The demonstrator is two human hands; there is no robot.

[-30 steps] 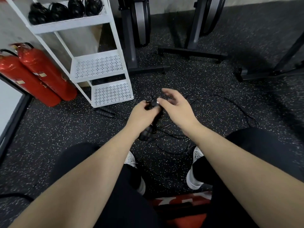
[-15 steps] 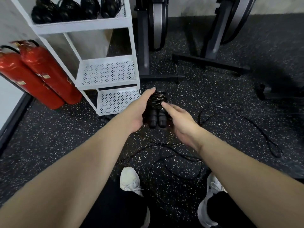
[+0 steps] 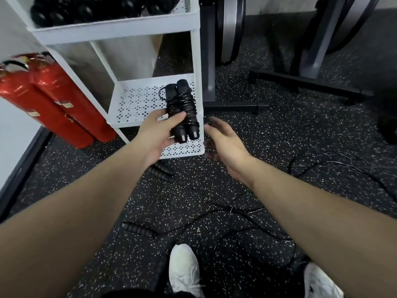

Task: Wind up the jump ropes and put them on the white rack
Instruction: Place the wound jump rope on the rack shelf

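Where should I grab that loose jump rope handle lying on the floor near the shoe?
Grip the ribbed handle around its middle, coming from above. It lies flat on the floor, so fingers can close across its narrow width, and its cord trails off one end.

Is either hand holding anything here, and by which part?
The left hand grips the wound jump rope around the lower part of its paired handles. The right hand is open and holds nothing.
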